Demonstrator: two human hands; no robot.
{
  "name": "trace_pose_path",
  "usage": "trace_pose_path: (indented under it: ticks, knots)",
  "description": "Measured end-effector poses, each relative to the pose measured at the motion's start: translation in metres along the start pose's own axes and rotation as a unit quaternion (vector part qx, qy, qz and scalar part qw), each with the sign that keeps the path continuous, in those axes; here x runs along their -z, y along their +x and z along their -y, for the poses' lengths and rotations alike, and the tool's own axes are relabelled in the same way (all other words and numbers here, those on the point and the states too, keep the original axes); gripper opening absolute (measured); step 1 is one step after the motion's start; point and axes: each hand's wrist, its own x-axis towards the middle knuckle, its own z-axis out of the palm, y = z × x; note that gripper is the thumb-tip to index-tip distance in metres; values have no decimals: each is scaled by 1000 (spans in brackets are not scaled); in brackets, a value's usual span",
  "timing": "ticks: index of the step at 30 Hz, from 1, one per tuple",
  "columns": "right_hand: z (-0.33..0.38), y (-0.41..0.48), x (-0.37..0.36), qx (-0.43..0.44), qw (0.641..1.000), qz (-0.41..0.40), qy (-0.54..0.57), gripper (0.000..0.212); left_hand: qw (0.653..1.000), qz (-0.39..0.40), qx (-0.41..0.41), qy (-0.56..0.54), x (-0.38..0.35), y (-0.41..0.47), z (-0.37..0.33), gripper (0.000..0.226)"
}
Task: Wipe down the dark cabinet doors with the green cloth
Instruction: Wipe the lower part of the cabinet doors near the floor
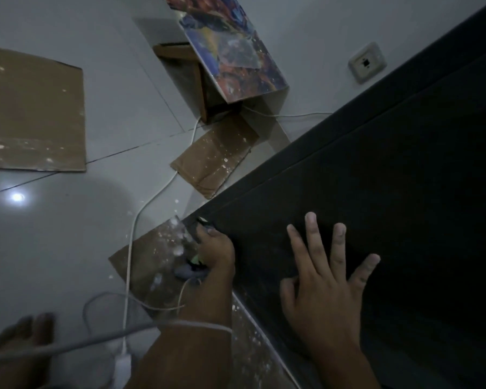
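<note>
The dark cabinet door (390, 192) fills the right side of the view, seen steeply from above. My right hand (326, 276) lies flat on its lower part with fingers spread. My left hand (216, 251) is down at the door's bottom corner, fingers curled round a bunched cloth. Only a small pale green patch of the green cloth (195, 259) shows under the hand. The rest of it is hidden in the dim light.
Paint-spattered cardboard sheets (34, 113) lie on the pale tiled floor. A white cable (141, 217) runs across the floor to a plug near my foot (26, 332). A colourful box (230, 49) leans at the wall by a socket (366, 63).
</note>
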Motion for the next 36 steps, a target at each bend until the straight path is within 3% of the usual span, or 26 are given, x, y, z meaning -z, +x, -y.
trace_pose_path:
  ticks: [3, 9, 18, 22, 25, 30, 34, 36]
  knots:
    - [-4, -5, 3, 10, 1000, 15, 4, 78, 999, -6, -41, 15, -4, -44, 16, 39]
    - [-12, -23, 7, 0, 999, 39, 26, 74, 995, 74, -48, -48, -1, -76, 38, 40]
    - [-45, -53, 16, -153, 984, -29, 87, 81, 979, -18, -134, -155, 21, -40, -35, 38]
    - [-64, -65, 24, -232, 960, -102, 121, 79, 971, -24, -190, -146, 11, -91, -25, 38]
    - [-74, -78, 28, -277, 945, -113, 132, 80, 967, 8, -220, -127, 6, -148, -5, 39]
    - [-93, -103, 20, -256, 958, -75, 108, 77, 938, 64, -328, -95, 3, -207, 27, 36]
    - [-110, -122, 13, -190, 980, -39, 41, 81, 932, 85, -294, -196, 14, -216, 11, 39]
    - [-124, -129, 11, -169, 985, -31, 15, 83, 929, 54, -272, -244, 20, -207, -17, 35]
